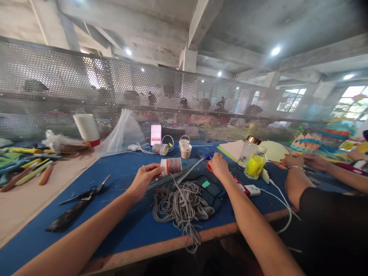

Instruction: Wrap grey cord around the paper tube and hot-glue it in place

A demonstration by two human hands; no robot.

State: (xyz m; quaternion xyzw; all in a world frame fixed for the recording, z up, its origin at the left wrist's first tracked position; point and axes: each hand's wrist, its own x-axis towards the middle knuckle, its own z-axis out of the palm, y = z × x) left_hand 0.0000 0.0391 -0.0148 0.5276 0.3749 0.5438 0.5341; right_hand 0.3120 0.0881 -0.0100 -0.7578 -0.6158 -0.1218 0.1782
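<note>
My left hand pinches the white rim of a paper cup lying sideways, its body wound with greyish-red cord. A loose heap of grey cord lies below it, with strands hanging over the table's front edge. To the right, my right hand is closed at a small blue and red object; its kind is unclear, as the fingers partly hide it. A pale translucent strip runs from there down toward the cord. Dark thin strands lie between my hands.
Black-handled pliers lie at left, with several tools beyond. Stacked paper cups, a phone and a small basket stand farther back. A yellow bottle, a glass jar and a co-worker's hands are at right.
</note>
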